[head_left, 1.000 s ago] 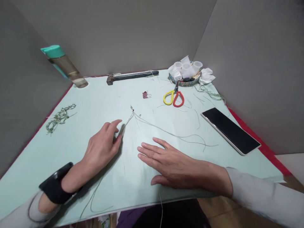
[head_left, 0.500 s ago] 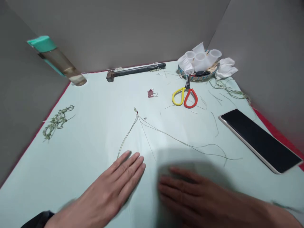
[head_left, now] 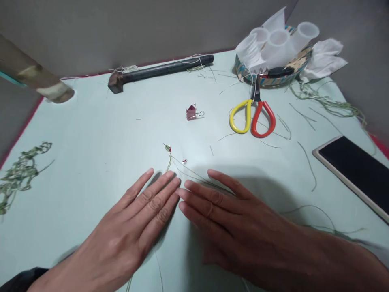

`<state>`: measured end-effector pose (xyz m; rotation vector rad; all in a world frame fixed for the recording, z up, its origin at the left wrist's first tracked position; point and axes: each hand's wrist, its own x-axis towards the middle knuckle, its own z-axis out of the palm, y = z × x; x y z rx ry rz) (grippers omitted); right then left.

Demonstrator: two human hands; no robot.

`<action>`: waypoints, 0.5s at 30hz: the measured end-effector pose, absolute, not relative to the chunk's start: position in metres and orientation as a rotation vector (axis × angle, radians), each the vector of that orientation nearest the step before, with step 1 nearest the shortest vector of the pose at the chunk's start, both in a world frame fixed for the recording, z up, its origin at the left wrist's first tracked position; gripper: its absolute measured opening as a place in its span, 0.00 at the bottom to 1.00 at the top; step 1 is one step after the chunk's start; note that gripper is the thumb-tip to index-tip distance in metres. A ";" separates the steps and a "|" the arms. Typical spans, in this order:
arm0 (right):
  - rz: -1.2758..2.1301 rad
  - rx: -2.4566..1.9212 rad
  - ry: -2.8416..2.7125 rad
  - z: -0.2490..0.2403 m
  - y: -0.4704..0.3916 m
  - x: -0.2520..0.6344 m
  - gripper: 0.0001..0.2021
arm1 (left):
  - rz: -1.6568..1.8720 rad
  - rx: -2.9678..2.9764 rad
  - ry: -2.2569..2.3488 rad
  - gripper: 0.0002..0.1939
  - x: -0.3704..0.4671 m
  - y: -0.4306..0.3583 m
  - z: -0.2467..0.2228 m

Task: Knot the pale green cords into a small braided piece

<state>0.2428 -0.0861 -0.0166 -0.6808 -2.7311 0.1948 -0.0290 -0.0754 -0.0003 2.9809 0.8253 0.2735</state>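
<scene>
My left hand (head_left: 133, 227) lies palm down with its fingers stretched out, over part of the thin green cords. Beside it my right hand (head_left: 225, 215) is also palm down and outstretched, its fingertips close to those of the left and over the cords running right. Just beyond the fingertips a small green knotted piece (head_left: 167, 148) with a red bead lies on the pale table, the cords fanning out from it. A tiny red and silvery bit (head_left: 184, 161) sits to its right. Neither hand grips anything visible.
A maroon binder clip (head_left: 191, 112), scissors with yellow and red handles (head_left: 263, 119) and a dark hammer-like tool (head_left: 164, 71) lie farther back. A basket (head_left: 273, 81) holds white cups. At right is a phone (head_left: 358, 174); at left, knotted green cord (head_left: 24, 170) and a bottle (head_left: 39, 77).
Both hands have moved forward over the cords, and my right hand has come left to meet the left one. The view has shifted closer to the table.
</scene>
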 end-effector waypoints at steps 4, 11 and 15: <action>0.232 -0.701 -2.788 -0.022 -0.087 0.245 0.26 | 0.180 2.932 0.885 0.33 -0.036 -0.085 -0.011; 0.084 -0.725 -2.783 -0.020 -0.087 0.247 0.25 | 0.004 2.903 0.873 0.35 -0.054 -0.093 -0.012; 0.021 -0.655 -2.857 -0.020 -0.084 0.249 0.27 | 0.146 2.721 0.921 0.37 -0.058 -0.093 -0.010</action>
